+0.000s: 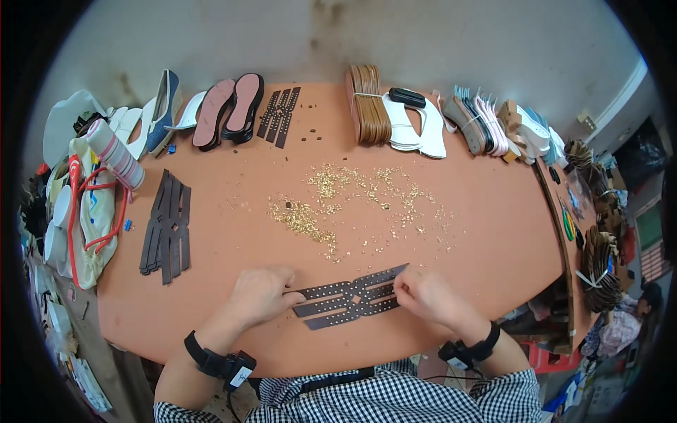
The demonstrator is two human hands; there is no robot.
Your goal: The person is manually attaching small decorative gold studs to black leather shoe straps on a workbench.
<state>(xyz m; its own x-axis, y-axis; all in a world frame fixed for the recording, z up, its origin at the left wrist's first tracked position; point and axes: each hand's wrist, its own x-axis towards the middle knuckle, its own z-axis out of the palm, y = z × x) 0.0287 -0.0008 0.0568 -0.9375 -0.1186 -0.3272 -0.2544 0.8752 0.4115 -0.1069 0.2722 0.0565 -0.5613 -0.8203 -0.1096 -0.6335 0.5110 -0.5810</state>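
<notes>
A dark brown shoe-upper piece [356, 299], cut into several straps joined at a centre with a small diamond opening, lies near the table's front edge. Rows of gold studs cover its straps. My left hand [262, 297] is closed at its left end, thumb and forefinger at the strap tips. With curled fingers my right hand [427, 296] pinches the right end; its fingertips are partly hidden. Beyond the piece, loose gold studs [303, 220] lie scattered over the table. A stack of similar dark pieces without visible studs [168, 229] rests to the left.
Along the back of the table [493, 233] lie another studded piece [279, 117], pink-topped soles [213, 113], a blue shoe [163, 111], a brown strip bundle [370, 106] and white sole shapes [417, 127]. A pink-and-white bottle [116, 155] leans beside a red-handled bag [99, 218] at left.
</notes>
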